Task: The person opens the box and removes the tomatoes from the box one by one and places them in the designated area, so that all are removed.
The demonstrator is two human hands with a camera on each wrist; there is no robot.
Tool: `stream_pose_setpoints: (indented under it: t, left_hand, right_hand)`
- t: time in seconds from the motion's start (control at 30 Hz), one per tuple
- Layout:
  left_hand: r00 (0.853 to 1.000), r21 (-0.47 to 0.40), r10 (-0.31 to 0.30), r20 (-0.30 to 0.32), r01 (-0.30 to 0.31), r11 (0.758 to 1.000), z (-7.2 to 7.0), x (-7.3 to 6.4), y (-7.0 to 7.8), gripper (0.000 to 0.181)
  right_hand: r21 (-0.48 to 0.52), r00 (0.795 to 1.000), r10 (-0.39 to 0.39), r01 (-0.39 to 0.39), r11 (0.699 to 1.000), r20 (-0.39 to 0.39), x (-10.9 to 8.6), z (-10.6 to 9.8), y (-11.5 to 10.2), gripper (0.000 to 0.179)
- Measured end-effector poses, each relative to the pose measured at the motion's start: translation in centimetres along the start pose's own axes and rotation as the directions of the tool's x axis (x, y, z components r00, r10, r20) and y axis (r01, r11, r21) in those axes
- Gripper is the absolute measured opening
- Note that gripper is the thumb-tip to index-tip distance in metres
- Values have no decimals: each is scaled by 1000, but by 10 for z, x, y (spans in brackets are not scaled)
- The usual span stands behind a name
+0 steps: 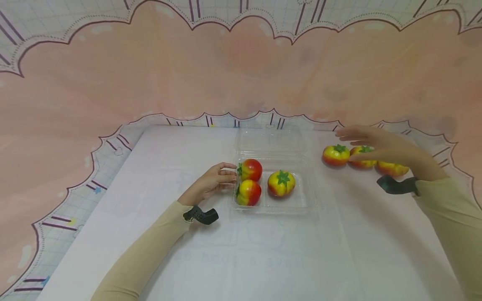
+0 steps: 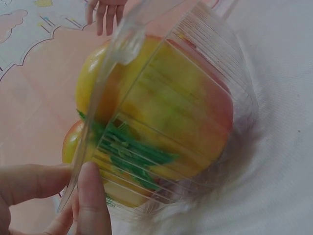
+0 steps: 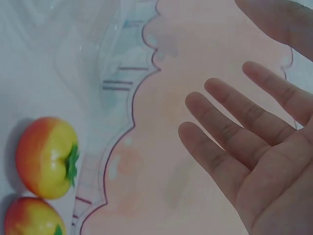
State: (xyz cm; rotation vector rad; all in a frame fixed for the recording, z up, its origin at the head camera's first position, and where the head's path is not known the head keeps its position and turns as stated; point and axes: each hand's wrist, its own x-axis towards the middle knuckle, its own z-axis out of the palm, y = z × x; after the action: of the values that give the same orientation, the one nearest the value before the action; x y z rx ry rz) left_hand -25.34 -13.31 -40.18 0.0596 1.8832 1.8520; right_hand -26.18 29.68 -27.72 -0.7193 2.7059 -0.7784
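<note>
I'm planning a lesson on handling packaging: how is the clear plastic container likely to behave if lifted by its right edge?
The clear plastic container would probably flex, as its see-through walls look thin. It may dip toward the left, where two of its three tomato-like fruits sit. Its open lid, folded back behind it, could flop.

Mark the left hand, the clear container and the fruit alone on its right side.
left hand (image 1: pixel 211 179), head view: back of the hand
clear container (image 1: pixel 273 210), head view: front rim
lone fruit (image 1: pixel 280 188), head view: skin below its green leaf
</note>
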Motion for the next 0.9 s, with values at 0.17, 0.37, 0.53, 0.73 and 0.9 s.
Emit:
stream_pose_setpoints:
  t: [0.17,0.37,0.53,0.73,0.9]
  left_hand:
    - [1000,-3,-3,-3,3,1000,-1,-1,0,45]
    - [1000,-2,-7,-14,7,1000,0,-1,1,45]
    - [1000,-17,-16,-24,16,1000,1,-2,2,45]
    - [1000,42,-8,-18,9,999,0,-3,2,45]
    - [1000,58,-4,-5,5,998,0,-4,2,46]
  right_hand:
    - [7,999,-24,23,1000,26,3,4,-15,62]
    - [-30,998,-22,23,999,57,11,8,-33,60]
    - [-69,994,-59,66,995,93,21,15,-41,58]
    - [-5,980,-122,124,992,157,33,24,-43,54]
    - [65,968,-131,119,991,214,44,32,-43,56]
